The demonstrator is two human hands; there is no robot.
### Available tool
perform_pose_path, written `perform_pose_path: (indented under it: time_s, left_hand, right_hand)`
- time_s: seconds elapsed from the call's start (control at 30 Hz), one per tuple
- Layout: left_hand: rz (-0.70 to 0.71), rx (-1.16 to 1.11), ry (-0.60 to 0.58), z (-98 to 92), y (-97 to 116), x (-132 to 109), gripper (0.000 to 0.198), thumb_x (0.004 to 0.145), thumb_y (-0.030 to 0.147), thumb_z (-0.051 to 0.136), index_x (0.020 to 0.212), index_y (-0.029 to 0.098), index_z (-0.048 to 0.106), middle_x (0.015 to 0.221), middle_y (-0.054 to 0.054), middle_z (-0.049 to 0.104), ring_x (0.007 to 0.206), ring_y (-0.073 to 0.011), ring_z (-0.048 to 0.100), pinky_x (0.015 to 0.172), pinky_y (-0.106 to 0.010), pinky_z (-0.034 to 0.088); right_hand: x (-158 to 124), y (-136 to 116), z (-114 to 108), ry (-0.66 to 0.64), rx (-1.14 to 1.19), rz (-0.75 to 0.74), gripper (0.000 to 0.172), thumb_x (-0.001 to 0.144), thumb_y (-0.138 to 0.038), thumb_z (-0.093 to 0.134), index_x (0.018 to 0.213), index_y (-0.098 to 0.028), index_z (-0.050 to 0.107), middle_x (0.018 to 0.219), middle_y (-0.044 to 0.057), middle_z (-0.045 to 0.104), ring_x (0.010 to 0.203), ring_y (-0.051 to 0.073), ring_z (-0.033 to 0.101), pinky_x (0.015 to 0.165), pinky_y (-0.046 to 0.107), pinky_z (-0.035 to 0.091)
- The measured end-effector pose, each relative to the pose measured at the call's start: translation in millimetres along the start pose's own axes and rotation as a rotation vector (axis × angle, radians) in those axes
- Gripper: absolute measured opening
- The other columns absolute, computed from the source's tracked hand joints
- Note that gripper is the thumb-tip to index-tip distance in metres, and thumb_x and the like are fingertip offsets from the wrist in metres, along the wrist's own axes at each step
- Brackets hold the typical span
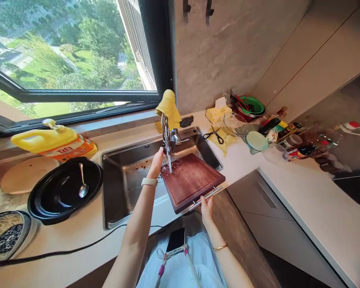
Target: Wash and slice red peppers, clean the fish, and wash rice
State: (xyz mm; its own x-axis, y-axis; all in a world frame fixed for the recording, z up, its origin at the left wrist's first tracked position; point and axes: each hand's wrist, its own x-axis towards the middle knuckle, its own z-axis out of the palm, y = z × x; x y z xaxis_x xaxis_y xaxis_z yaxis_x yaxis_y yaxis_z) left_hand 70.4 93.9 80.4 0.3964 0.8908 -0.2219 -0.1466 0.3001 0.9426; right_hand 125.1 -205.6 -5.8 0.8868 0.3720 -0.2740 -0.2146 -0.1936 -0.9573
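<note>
A dark red wooden cutting board (pixel 192 180) lies tilted over the right side of the steel sink (pixel 123 176), under water running from the tap (pixel 167 136). My left hand (pixel 156 162) reaches to the board's far left corner beside the water stream, fingers curled against the edge. My right hand (pixel 206 206) grips the metal handle bar at the board's near edge. A yellow cloth (pixel 169 108) hangs over the top of the tap.
Left of the sink sit a black pan with a spoon (pixel 64 190), a yellow oil jug (pixel 52 142), a wooden lid (pixel 25 174) and a patterned plate (pixel 6 236). Scissors (pixel 216 135), bowls and bottles (pixel 291 140) crowd the right corner. A cable (pixel 63 252) crosses the counter front.
</note>
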Motion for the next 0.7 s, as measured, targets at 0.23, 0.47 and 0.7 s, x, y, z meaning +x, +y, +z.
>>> perform_pose_path:
  time_s: [0.23,0.47,0.7]
  left_hand:
    - [0.487,0.668,-0.162,6.6,51.1,-21.0,0.033,0.078,0.036,0.064,0.105,0.017,0.066,0.099,-0.004,0.068,0.090,-0.0179,0.059,0.086,-0.029,0.043]
    - [0.572,0.793,-0.134,13.2,47.9,-17.8,0.028,0.080,0.036,0.062,0.101,0.017,0.063,0.086,-0.002,0.067,0.074,-0.0142,0.056,0.073,-0.025,0.042]
    - [0.357,1.049,-0.055,7.6,-2.8,-32.6,0.022,0.073,0.026,0.069,0.091,0.018,0.061,0.082,-0.005,0.068,0.074,-0.0196,0.061,0.070,-0.027,0.041]
  right_hand:
    - [4.2,10.8,-0.7,-0.021,0.128,0.075,0.091,0.076,-0.042,0.060,0.150,-0.016,0.015,0.060,-0.007,0.056,0.055,0.019,0.058,0.059,0.031,0.050]
    - [5.4,9.2,-0.5,-0.039,0.160,0.100,0.092,0.074,-0.041,0.062,0.150,-0.019,0.015,0.062,-0.006,0.057,0.057,0.019,0.059,0.054,0.029,0.049]
    - [3.0,-5.3,1.0,-0.066,0.198,0.114,0.091,0.070,-0.041,0.066,0.146,-0.016,0.023,0.057,-0.005,0.059,0.052,0.020,0.058,0.046,0.027,0.044]
